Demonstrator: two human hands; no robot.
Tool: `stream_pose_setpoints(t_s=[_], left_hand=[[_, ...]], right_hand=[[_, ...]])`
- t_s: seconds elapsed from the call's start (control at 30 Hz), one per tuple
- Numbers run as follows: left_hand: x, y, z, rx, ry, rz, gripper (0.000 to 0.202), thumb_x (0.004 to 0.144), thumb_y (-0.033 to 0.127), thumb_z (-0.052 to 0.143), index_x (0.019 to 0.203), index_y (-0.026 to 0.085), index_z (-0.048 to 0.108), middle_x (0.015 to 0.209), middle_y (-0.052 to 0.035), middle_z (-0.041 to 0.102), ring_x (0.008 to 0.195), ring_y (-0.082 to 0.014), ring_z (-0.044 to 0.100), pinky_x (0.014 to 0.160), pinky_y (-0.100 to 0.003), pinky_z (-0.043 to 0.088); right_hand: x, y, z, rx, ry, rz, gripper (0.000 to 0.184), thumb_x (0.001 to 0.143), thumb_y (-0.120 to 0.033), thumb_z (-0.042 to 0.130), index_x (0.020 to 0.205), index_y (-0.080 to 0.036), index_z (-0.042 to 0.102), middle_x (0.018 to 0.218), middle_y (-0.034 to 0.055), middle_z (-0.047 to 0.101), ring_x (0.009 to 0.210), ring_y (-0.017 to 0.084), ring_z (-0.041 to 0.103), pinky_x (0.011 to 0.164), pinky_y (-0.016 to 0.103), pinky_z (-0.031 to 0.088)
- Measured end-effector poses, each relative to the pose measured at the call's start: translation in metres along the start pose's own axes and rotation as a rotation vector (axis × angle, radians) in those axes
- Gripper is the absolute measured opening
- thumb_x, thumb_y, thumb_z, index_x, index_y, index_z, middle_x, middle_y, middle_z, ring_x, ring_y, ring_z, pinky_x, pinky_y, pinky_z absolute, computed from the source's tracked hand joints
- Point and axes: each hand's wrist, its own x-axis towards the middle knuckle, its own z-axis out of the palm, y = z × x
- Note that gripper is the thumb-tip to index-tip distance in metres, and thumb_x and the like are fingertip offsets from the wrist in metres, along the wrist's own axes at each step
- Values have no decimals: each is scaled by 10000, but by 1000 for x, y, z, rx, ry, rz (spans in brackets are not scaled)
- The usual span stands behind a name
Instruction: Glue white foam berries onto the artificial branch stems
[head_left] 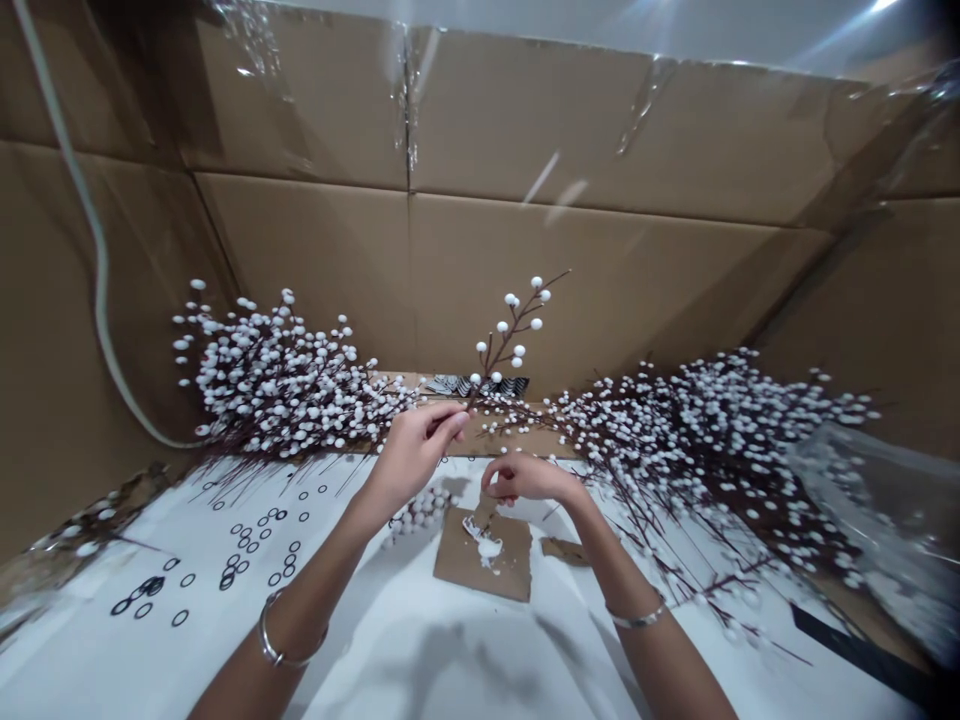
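My left hand (412, 455) pinches the dark stem of a branch with white foam berries (510, 335), which stands up and away from me. My right hand (525, 478) hovers just above a square of brown cardboard (457, 565) with its fingers curled together. Whether those fingers hold anything small, I cannot tell. A white blob, perhaps glue (484, 545), lies on the cardboard. Just left of it is a small cluster of loose white berries (424, 508). Large heaps of berry branches (277, 385) (720, 440) lie on both sides of my hands.
Several black rings (232, 570) lie on a white sheet (360, 640) at left. Cardboard walls (600, 280) enclose the back, and a pale cable (97, 270) runs down the left. A clear plastic bag (877, 510) sits at right, with a black strip (855, 650) near it.
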Motion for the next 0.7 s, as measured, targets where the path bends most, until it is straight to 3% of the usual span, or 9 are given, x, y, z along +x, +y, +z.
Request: stream_pose_setpoints(t_s=[0.3, 0.43, 0.6, 0.7], left_hand=[[-1, -1, -2, 29, -7, -1, 291, 929, 362, 513, 945, 145, 706, 694, -20, 602, 550, -104, 454, 524, -220, 365], [0, -2, -1, 11, -7, -6, 289, 925, 365, 518, 936, 145, 704, 697, -22, 604, 547, -102, 449, 516, -215, 358], [1, 3, 4, -228, -137, -94, 257, 903, 355, 554, 939, 136, 684, 701, -16, 583, 521, -82, 430, 490, -202, 337], [1, 6, 8, -444, -241, -179, 269, 874, 388, 606, 839, 124, 648, 692, -8, 558, 511, -64, 409, 474, -187, 307]], right_hand=[[6, 17, 1, -83, -52, 146, 226, 737, -207, 590, 913, -174, 726, 600, 9, 649, 542, 136, 593, 545, 228, 452], [-3, 11, -6, -140, 113, 194, 279, 740, -228, 628, 997, -173, 719, 738, 61, 703, 581, 178, 617, 588, 283, 469], [-17, -24, -13, -41, 354, -24, 309, 913, -362, 475, 1086, -214, 684, 1093, 60, 690, 969, 201, 619, 842, 311, 470], [-22, -45, -10, 451, 390, -239, 337, 874, -426, 579, 1104, -204, 684, 1080, 66, 690, 978, 191, 625, 852, 308, 485]])
